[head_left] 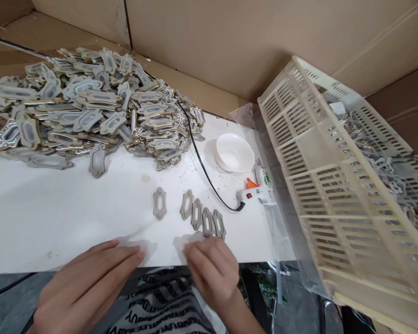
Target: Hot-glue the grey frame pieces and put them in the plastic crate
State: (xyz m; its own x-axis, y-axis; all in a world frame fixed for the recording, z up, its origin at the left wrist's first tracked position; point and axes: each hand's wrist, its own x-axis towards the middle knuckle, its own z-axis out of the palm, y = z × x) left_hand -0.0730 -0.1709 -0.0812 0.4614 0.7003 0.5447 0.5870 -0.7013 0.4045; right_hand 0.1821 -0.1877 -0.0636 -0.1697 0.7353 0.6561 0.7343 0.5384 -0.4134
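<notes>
My left hand (90,283) lies flat at the near edge of the white table (55,218), fingers stretched out together, holding nothing. My right hand (214,266) rests at the same edge with fingers curled down; nothing shows in them. Just beyond its fingertips lies a row of several grey frame-shaped cut-outs (204,218), overlapping slightly. One more single cut-out (159,202) lies apart to their left.
A big heap of the same cut-outs (83,106) fills the far left. A white bowl (234,152) and a white glue gun (257,191) with a black cord (202,162) sit at right. A tilted cream plastic crate (334,185) stands further right. Cardboard walls behind.
</notes>
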